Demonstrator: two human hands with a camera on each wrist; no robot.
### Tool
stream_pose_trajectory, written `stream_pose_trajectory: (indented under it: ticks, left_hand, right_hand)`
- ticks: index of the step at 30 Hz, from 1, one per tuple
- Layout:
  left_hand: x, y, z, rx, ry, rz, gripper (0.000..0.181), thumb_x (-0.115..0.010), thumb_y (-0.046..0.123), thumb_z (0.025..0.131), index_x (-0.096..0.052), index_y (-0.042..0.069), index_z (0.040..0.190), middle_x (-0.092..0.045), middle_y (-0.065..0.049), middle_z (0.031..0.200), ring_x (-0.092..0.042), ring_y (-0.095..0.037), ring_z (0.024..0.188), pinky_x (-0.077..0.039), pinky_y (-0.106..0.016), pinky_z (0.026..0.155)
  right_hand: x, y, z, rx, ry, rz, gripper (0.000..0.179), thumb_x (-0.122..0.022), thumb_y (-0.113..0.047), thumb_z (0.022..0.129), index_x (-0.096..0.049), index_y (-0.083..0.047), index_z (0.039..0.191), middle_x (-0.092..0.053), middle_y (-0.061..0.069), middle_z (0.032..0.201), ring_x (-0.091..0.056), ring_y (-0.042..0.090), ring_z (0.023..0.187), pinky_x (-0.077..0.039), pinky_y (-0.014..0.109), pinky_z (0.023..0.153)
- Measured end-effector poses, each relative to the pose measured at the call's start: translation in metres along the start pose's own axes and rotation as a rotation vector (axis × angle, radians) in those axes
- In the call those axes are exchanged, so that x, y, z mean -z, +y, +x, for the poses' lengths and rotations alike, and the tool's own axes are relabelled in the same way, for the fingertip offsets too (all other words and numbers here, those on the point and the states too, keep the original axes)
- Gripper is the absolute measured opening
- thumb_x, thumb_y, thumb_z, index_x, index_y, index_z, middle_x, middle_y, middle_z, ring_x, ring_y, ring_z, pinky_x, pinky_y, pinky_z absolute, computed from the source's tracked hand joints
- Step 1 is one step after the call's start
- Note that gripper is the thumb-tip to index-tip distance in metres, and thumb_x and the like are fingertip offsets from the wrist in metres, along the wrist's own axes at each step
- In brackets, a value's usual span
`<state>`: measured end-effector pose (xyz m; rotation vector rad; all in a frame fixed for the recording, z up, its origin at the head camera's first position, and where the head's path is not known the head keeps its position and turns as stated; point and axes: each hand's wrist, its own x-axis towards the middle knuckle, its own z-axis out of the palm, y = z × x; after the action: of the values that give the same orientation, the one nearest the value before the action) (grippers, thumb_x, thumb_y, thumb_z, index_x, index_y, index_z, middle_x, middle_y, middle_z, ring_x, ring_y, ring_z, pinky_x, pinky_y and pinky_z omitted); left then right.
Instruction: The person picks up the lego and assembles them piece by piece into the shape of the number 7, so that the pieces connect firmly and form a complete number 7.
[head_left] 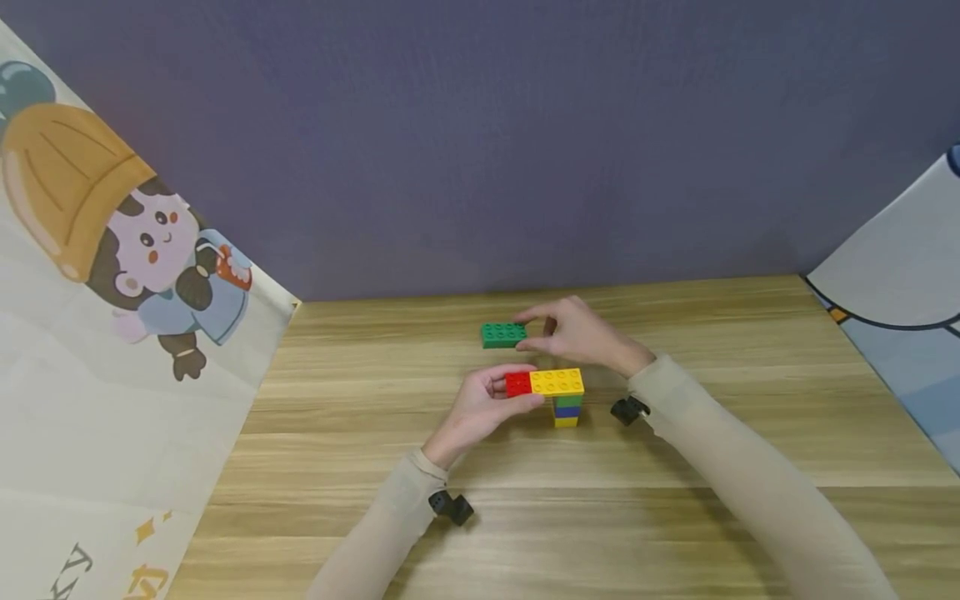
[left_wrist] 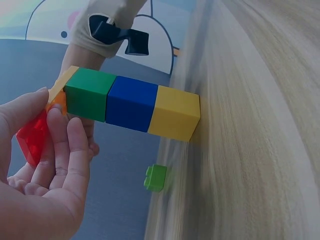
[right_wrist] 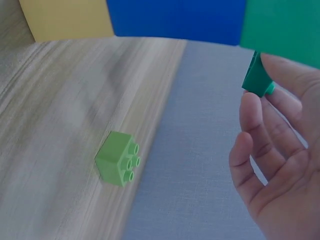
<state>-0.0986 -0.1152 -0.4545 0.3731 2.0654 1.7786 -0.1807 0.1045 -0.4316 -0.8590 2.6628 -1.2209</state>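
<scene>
On the table stands a tower of toy building bricks: a yellow brick at the bottom, a blue brick, then a green brick. A long yellow brick lies across its top, jutting left. At that jutting end my left hand grips a red brick, thumb in front and fingers behind; whether the red brick is joined to the yellow one, I cannot tell. Behind the tower my right hand pinches the right end of a long dark green brick, held up off the table.
A small light green brick sits on the wooden table beyond the tower; the head view does not show it. A blue-grey panel rises at the table's back edge. Printed cartoon panels flank the left and right sides.
</scene>
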Motion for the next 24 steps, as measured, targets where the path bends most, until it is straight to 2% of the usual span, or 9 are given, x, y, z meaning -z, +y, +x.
stream_pose_trajectory:
  ticks: [6, 12, 16, 19, 24]
  left_hand:
    - [0.000, -0.001, 0.000, 0.001, -0.006, -0.001, 0.048, -0.081, 0.015, 0.095, -0.068, 0.007, 0.140, -0.079, -0.016, 0.123, -0.075, -0.010, 0.097, -0.062, -0.024, 0.087]
    - [0.000, 0.000, 0.000, -0.003, -0.010, -0.003, 0.048, -0.081, 0.014, 0.095, -0.068, 0.007, 0.141, -0.078, -0.016, 0.124, -0.075, -0.010, 0.098, -0.062, -0.025, 0.088]
    - [0.000, -0.001, 0.000, 0.005, -0.003, -0.009, 0.047, -0.081, 0.013, 0.095, -0.068, 0.007, 0.140, -0.079, -0.016, 0.123, -0.075, -0.010, 0.097, -0.062, -0.024, 0.087]
    - [0.000, -0.001, 0.000, 0.004, 0.001, -0.008, 0.047, -0.081, 0.014, 0.095, -0.069, 0.007, 0.139, -0.079, -0.016, 0.123, -0.075, -0.010, 0.096, -0.062, -0.024, 0.087]
    - [-0.001, -0.001, 0.001, -0.008, 0.004, 0.007, 0.046, -0.082, 0.014, 0.094, -0.070, 0.007, 0.138, -0.079, -0.015, 0.122, -0.075, -0.010, 0.096, -0.062, -0.023, 0.086]
  right_hand:
    - [0.000, 0.001, -0.002, 0.018, 0.024, 0.004, 0.045, -0.086, -0.026, 0.092, -0.075, -0.015, 0.135, -0.068, 0.000, 0.067, -0.051, 0.013, 0.051, -0.038, 0.023, 0.046]
    - [0.001, 0.004, -0.006, 0.014, 0.050, 0.025, 0.045, -0.087, -0.027, 0.092, -0.076, -0.015, 0.133, -0.078, 0.005, 0.086, -0.055, 0.014, 0.054, -0.041, 0.024, 0.047]
    - [0.001, 0.004, -0.010, 0.018, 0.060, 0.040, 0.043, -0.086, -0.028, 0.092, -0.076, -0.015, 0.133, -0.077, 0.003, 0.084, -0.054, 0.014, 0.053, -0.042, 0.024, 0.047]
    - [0.001, 0.004, -0.013, 0.018, 0.066, 0.039, 0.042, -0.085, -0.028, 0.093, -0.076, -0.015, 0.132, -0.073, 0.001, 0.073, -0.053, 0.013, 0.052, -0.040, 0.024, 0.046]
    - [0.001, 0.004, -0.016, 0.031, 0.084, 0.047, 0.041, -0.085, -0.026, 0.093, -0.077, -0.014, 0.132, -0.072, -0.001, 0.073, -0.055, 0.014, 0.054, -0.042, 0.024, 0.048]
